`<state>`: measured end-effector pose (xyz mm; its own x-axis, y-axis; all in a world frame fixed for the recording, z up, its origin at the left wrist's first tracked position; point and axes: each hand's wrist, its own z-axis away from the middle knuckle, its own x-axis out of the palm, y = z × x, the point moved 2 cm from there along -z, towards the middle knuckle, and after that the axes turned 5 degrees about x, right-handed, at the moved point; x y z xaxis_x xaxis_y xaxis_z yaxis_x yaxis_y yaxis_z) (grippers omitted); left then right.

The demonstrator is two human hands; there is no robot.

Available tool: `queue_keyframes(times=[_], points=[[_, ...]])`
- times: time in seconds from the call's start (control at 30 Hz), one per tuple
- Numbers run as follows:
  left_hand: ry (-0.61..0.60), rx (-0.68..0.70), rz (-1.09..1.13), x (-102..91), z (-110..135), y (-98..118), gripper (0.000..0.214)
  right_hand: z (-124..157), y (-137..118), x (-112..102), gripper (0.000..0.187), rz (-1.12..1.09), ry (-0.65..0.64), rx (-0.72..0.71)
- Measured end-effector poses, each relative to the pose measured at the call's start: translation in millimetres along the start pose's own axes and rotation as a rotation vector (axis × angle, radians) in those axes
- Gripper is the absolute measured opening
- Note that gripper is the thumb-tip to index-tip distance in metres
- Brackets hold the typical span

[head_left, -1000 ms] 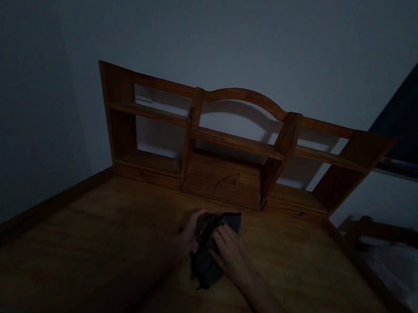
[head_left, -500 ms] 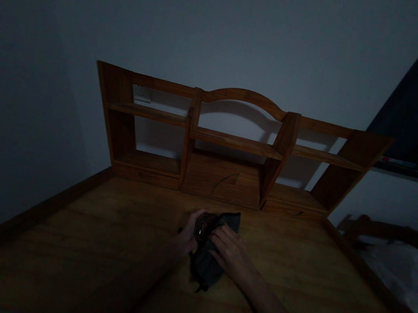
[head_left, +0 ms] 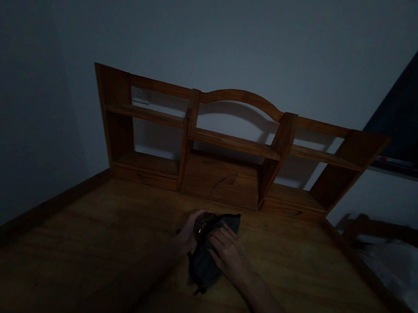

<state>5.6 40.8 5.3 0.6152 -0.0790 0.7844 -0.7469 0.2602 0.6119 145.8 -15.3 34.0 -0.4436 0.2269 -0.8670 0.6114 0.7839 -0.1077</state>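
Observation:
A dark fabric pouch (head_left: 205,270) lies on the wooden desk (head_left: 98,245), a little behind its middle. My left hand (head_left: 188,233) curls round the pouch's far left end, where a small dark glinting object (head_left: 203,226) shows at the opening. My right hand (head_left: 227,253) rests on top of the pouch with its fingers bent and pressed onto the fabric. The room is dim and the small object is too dark to name.
A wooden shelf unit (head_left: 230,149) with an arched top and bare shelves stands at the back of the desk against the wall. Raised rails run along both desk sides. A bed with white bedding (head_left: 405,275) lies to the right.
Both hands and the pouch stay in almost the same place. The view has shifted very slightly.

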Motion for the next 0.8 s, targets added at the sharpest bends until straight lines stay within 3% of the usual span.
queue_keyframes(times=[0.17, 0.4, 0.8], points=[[-0.004, 0.067, 0.029, 2.7, -0.7, -0.8, 0.018, -1.5, 0.0, -0.3, 0.025, 0.015, 0.052, 0.058], [0.033, 0.140, -0.051, 2.7, 1.8, -0.6, 0.013, -3.3, -0.7, -1.1, 0.043, 0.044, 0.098, 0.103], [-0.012, 0.014, -0.024, 9.2, 7.6, 2.2, 0.015, -3.6, -1.0, -2.4, 0.057, 0.040, 0.042, 0.063]])
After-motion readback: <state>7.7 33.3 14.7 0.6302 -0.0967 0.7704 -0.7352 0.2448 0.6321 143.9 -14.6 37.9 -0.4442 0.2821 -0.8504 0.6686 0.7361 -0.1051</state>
